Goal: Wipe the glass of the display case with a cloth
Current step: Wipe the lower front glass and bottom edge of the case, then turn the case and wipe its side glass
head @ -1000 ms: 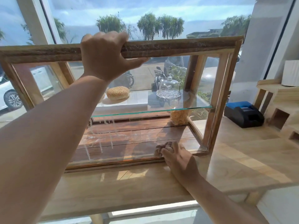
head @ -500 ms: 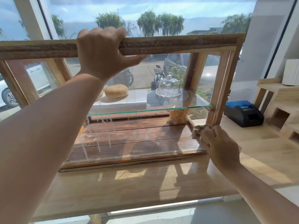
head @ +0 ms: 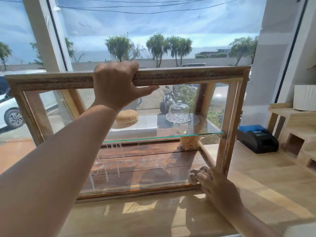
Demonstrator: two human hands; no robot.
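Pressed flat, the right hand (head: 218, 185) pins a bunched cloth (head: 196, 174) against the glass (head: 136, 168) at the case's (head: 188, 76) lower right corner. Left hand (head: 116, 84) clamps over the case's top rail, thumb beneath. Streaks run down the glass left of centre. The case stands on the bench (head: 256, 194).

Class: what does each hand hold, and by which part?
Left hand grips the display case by its top rail. Right hand presses a bunched cloth against the glass.

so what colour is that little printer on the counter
Black with a blue top, seen in the head view.
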